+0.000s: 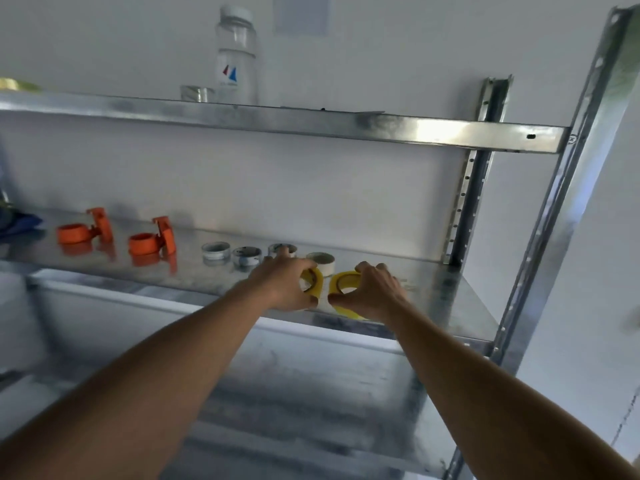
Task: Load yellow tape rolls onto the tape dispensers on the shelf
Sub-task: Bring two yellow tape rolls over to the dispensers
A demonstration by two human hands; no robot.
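Observation:
On the metal shelf (446, 299) my left hand (284, 282) grips one yellow tape roll (313, 282) and my right hand (372, 292) grips another yellow tape roll (341, 282) beside it, both tilted near the shelf's front edge. More yellow shows under my right hand. Two orange tape dispensers stand to the left, one (85, 230) farther left and one (152, 240) nearer the middle. Several grey-white tape rolls (215, 252) sit in a row behind my hands.
A clear bottle (237, 57) and a small glass (194, 93) stand on the upper shelf. A blue object (20, 221) lies at the far left. Steel uprights (540, 244) frame the right side. A lower shelf (311, 393) lies beneath my arms.

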